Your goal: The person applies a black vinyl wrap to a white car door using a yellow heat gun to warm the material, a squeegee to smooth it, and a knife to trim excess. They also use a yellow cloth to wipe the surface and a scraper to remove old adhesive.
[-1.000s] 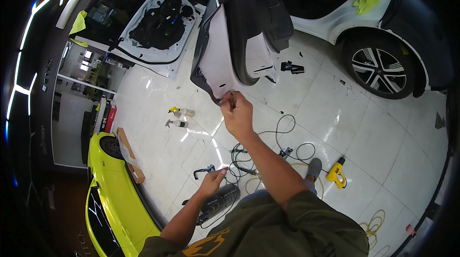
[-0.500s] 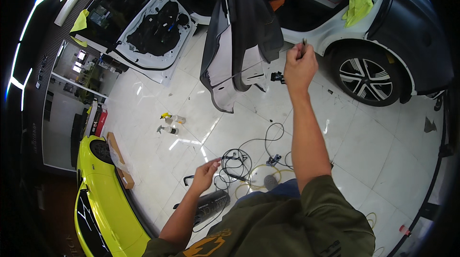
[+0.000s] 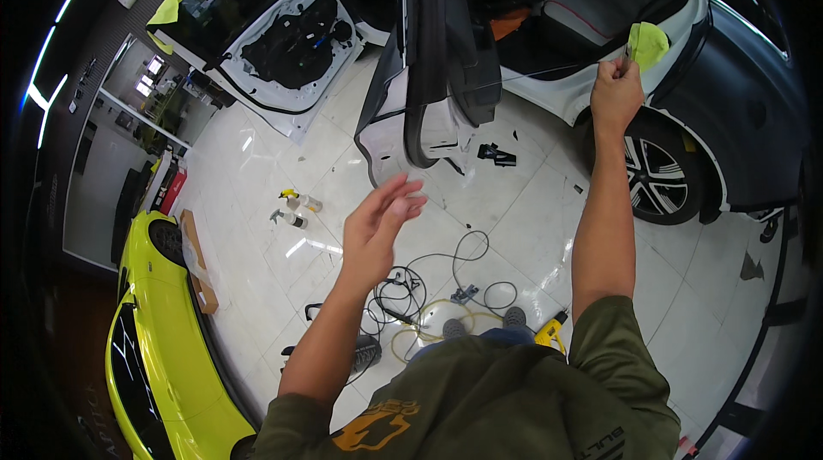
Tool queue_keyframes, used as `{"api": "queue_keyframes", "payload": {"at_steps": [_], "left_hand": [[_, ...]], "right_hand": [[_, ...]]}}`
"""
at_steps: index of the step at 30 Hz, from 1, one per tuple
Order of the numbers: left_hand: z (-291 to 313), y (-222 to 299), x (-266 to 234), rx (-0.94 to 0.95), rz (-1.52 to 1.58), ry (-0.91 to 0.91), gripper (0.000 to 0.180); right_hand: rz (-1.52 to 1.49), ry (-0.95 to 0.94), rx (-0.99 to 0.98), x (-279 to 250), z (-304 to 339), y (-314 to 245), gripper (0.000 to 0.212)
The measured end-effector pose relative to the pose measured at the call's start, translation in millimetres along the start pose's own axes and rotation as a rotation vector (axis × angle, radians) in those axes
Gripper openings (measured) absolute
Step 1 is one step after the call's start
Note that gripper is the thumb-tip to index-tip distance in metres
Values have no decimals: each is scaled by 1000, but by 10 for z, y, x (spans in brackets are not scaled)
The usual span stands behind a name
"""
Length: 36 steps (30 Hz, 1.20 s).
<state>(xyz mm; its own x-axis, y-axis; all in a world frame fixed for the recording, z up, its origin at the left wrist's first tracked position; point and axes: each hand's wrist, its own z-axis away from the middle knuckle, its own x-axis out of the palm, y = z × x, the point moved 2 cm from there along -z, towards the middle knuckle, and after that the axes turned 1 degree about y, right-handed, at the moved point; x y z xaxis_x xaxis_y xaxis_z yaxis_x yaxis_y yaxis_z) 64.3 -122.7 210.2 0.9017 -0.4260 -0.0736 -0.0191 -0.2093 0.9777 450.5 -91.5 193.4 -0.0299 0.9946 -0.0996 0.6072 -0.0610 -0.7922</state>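
R hand (image 3: 616, 96) pinching thin strand (image 3: 540, 75), prob. taut.

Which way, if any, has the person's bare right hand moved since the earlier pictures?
Yes: the right hand moved rightward, toward the crumpled yellow-green cloth.

On the floor (image 3: 540, 216), spray bottles (image 3: 306, 201) stand left of a tangled cable (image 3: 399, 288), a heat gun (image 3: 549, 336) right, with the car door (image 3: 424, 74) beyond, left of a wheel (image 3: 656, 175).
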Motion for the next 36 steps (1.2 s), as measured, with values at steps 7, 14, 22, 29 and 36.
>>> {"api": "queue_keyframes", "payload": {"at_steps": [7,14,22,29,36], "left_hand": [[-700,263,629,-70,394,102,44],[-499,138,705,68,-52,131,22],[-389,475,-280,585,-882,357,22],[-518,527,-272,523,-918,237,23],[-599,654,-143,744,-1297,262,13]], "right_hand": [[166,-68,171,-251,274,832,24],[98,-388,110,-851,1013,1739,21],[231,-809,514,-1670,2459,2235,19],[80,-1201,485,-1214,3256,1948,17],[-448,-1378,141,-519,2910,509,20]]}}
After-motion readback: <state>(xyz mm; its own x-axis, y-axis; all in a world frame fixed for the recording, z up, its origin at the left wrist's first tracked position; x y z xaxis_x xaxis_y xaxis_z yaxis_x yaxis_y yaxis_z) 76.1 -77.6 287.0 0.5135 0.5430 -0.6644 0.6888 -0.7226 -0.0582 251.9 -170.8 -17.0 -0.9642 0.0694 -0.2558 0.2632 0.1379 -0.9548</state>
